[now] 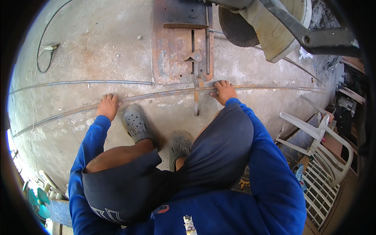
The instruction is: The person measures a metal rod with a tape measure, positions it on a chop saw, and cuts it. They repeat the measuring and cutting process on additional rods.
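Observation:
A long ribbed steel bar, a rebar (154, 94), runs across the concrete floor in front of a cut-off saw. My left hand (108, 106) is closed over the rebar left of my shoe. Farther right, my right hand (225, 92) grips it just beyond the saw's clamp screw (196, 102), thumb and fingers on either side. The rebar passes by the front edge of the saw's rusty base plate (168, 58). At the upper right, the dark cutting disc (237, 29) shows beneath its guard (270, 29). A second rebar (86, 82) lies farther off, its end at the plate's corner.
A white plastic chair (331, 156) lies tipped over at the right. A black cable (39, 51) curves over the floor at the far left. Low at the left is a fan with teal blades (39, 203). My grey clogs (135, 122) are close behind the rebar.

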A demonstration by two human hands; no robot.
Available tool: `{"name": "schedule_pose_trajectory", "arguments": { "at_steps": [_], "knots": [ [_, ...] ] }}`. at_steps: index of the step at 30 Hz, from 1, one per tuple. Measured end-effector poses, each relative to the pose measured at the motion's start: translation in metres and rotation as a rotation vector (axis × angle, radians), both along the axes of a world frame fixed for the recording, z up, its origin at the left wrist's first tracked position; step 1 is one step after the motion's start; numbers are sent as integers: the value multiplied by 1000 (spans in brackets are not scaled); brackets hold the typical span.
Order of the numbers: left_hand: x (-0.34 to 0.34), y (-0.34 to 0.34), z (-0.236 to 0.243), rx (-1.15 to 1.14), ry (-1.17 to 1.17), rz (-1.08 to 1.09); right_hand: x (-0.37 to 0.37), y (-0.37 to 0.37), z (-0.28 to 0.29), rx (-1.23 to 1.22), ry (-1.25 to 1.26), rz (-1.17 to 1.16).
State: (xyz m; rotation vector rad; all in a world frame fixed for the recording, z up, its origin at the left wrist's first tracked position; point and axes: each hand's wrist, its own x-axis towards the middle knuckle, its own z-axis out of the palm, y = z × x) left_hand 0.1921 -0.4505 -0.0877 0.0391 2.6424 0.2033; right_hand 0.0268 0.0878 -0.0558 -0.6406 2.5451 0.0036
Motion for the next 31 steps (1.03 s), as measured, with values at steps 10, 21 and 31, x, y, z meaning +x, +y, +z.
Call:
{"name": "schedule_pose_trajectory", "arguments": {
  "at_steps": [10, 21, 31],
  "knots": [
    [-9, -15, -6, 121, -108, -65, 21, 16, 2, -36, 86, 51],
    [26, 7, 21, -26, 66, 50, 38, 16, 1, -78, 125, 71],
    [23, 8, 29, -64, -83, -22, 30, 7, 0, 40, -148, -101]
  ]
}}
